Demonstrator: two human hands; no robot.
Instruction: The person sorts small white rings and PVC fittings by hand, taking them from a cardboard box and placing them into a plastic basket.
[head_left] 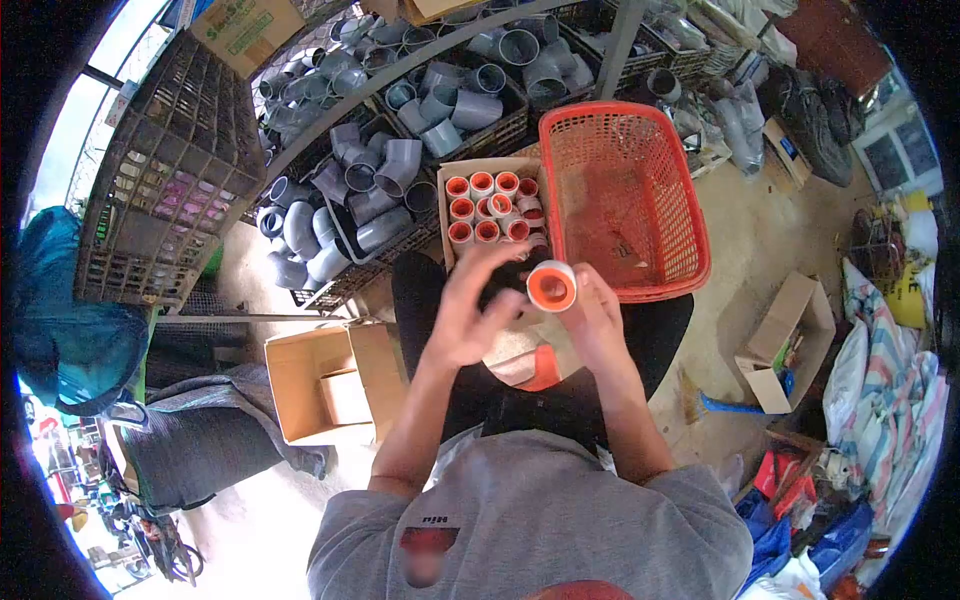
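A short white cylinder with an orange ring at its end (pixel 552 288), perhaps a roll of tape, is gripped by my right hand (pixel 597 318). The ring faces up toward me. Just left of it, my left hand (pixel 475 312) is open with its fingers apart and looks slightly blurred. Beyond my hands stands a cardboard box (pixel 447 205) holding several similar white cylinders with orange ends, set in rows. One of them lies tilted on top of the others. A red plastic basket (pixel 697 215) touches the box's right side.
Black crates (pixel 495 143) of grey pipe fittings (pixel 400 165) fill the far side. To the left are an open carton (pixel 300 395) and a stacked dark crate (pixel 165 180). Another small carton (pixel 790 340) stands on the floor at right, near a striped sack (pixel 885 370).
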